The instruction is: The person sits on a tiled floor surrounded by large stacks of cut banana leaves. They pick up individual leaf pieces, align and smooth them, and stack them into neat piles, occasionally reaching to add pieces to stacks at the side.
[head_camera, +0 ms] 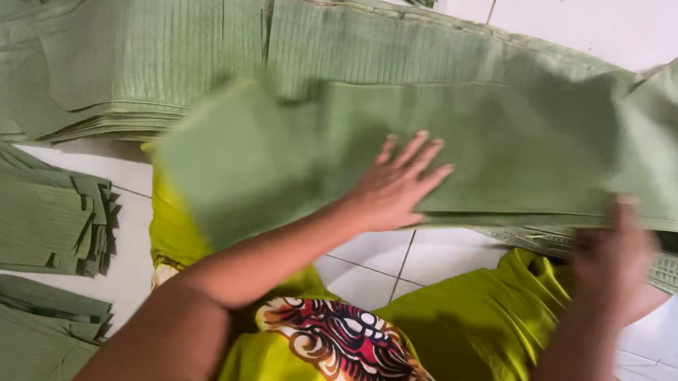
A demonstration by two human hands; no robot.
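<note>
The green cloth piece [448, 157] looks light and limp, best taken along its near edge. It lies over the big cloth stack [149, 43]. The left hand [396, 185] rests on it flat, fingers spread; the right hand [616, 258] pinches its front edge.

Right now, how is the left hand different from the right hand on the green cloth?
The left hand lies flat on top of the green cloth with fingers spread; the right hand grips the cloth's near edge, fingers curled. The left hand is sharp, the right hand blurred. Both touch the same cloth.
</note>
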